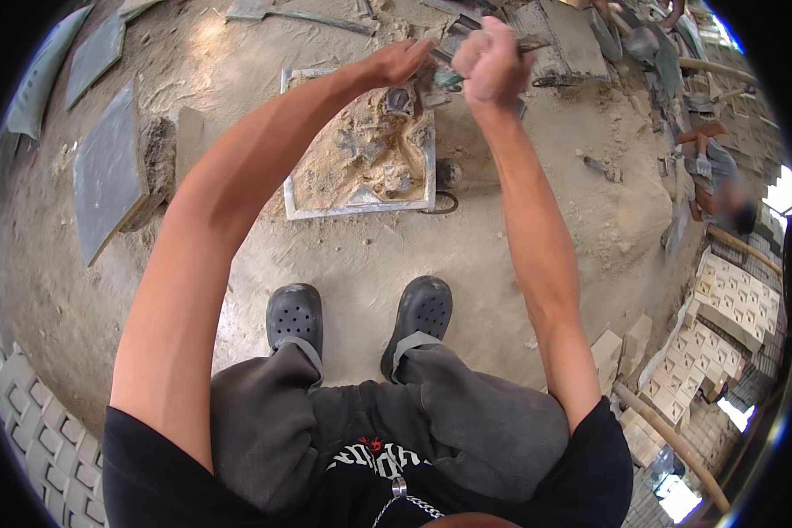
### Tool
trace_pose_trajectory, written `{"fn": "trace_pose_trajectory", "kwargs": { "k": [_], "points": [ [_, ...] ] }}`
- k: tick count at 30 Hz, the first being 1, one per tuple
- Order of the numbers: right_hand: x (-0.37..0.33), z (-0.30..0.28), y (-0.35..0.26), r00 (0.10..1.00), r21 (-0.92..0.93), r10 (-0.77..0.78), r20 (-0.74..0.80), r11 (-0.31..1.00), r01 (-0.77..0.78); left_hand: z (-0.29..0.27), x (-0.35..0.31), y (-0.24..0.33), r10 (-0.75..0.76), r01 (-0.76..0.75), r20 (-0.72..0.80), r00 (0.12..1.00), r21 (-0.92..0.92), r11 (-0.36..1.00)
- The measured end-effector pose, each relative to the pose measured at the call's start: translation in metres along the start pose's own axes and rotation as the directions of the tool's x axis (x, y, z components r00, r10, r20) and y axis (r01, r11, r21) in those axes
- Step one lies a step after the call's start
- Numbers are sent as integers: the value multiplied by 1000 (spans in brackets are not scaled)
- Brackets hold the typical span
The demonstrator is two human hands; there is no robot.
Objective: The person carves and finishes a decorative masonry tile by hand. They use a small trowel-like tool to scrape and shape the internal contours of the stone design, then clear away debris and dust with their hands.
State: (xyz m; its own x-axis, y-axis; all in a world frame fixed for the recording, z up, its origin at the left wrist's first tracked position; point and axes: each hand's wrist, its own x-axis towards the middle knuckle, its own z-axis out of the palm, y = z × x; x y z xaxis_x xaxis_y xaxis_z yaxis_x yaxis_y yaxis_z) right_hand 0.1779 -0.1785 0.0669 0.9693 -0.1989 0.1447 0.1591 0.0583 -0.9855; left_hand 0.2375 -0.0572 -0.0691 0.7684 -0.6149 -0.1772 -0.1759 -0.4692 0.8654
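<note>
head view | square metal frame (358,209) on sandy ground holds sand and grey lumps | left hand (402,62) fingers extended together above frame's far edge | right hand (493,60) fisted on teal-handled tool (450,79)

Square frame (358,145) on the sandy floor (343,255), upper centre, sand inside it. Flat slabs (106,172) at left. Stacked moulded blocks (722,308) at right. Both shoes (361,317) below the frame, centre.
</note>
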Motion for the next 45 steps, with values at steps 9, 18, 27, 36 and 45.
{"fn": "trace_pose_trajectory", "kwargs": {
  "k": [9, 18, 27, 36, 45],
  "points": [
    [-5, -16, 1, 996, 245, 77, 49, 966, -87, -17, -29, -7, 133, -145, -286, 949, -19, 989],
    [-45, 7, 13, 980, 171, 36, -195, 985, -2, 5, -40, 14, 137, -42, -292, 947, 311, 950],
    [-37, -29, -35, 922, 359, 147, -358, 933, -9, 34, -90, 25, 130, -128, 54, 990, 738, 662],
    [3, 0, -79, 998, 184, -39, -53, 982, 48, 42, -187, 35, 265, -268, 123, 957, 729, 629],
    [2, 26, 27, 993, 56, -18, 115, 998, 12, 36, -170, 42, 331, -295, 81, 940, 683, 668]
  ]
}}
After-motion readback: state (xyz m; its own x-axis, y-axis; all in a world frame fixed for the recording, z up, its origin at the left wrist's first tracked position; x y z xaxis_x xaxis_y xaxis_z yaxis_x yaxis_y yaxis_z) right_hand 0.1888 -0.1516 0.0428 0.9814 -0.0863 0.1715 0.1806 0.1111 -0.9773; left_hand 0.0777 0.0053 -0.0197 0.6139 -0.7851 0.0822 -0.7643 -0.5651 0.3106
